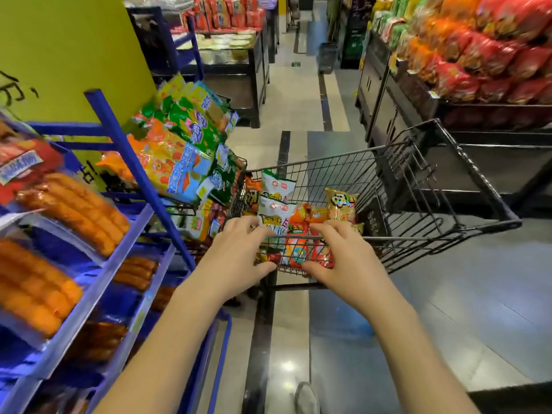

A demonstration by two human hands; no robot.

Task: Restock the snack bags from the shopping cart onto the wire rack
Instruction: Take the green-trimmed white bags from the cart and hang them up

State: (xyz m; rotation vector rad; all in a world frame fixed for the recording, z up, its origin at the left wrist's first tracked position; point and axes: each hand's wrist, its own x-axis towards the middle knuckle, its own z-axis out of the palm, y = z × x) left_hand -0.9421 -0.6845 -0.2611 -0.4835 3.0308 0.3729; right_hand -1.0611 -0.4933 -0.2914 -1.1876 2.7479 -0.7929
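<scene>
Aisle (298, 100) — left hand (236, 249), right hand (343, 252) grip snack bags (298, 253).

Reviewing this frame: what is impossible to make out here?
All in the head view:
1. Number of red snack bags: the left hand and right hand gripping them cover part.
2. Free room on the wire rack: hanging packets hide it.
3. Shopping cart bottom: bags cover it.
4. Labels of packs on the blue shelf: blurred, cut by the left edge.
</scene>
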